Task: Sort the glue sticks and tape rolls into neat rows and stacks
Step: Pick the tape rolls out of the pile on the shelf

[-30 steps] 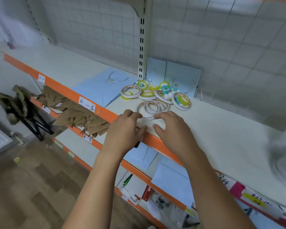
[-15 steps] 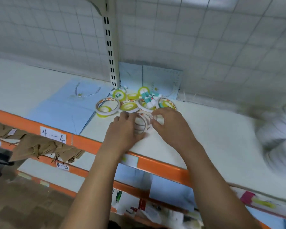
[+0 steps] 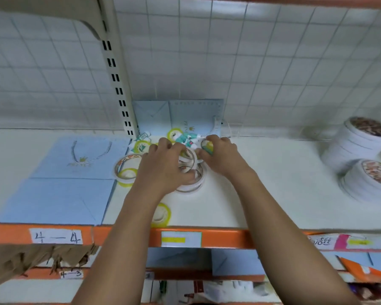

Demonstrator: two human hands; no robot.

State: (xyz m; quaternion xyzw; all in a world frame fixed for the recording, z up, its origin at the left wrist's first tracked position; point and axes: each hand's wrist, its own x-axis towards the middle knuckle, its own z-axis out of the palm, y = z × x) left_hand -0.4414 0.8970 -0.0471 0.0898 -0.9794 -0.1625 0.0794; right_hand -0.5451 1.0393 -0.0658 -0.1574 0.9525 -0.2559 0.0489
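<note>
L hand (image 3: 163, 166) grips pile of thin white tape rings (image 3: 188, 187) mid-shelf, R hand (image 3: 223, 157) curled at yellow-cored tape roll (image 3: 207, 145) just beside, hold unclear; teal-and-white glue sticks (image 3: 184, 138) lie jumbled behind, nr rear of white, orange-edged shelf (image 3: 262, 194).

A white shelf board (image 3: 273, 194) with an orange front rail (image 3: 229, 237) fills the view, a slotted cream upright (image 3: 117, 84) rising at eleven o'clock against a wire-grid back panel (image 3: 251, 62)
</note>
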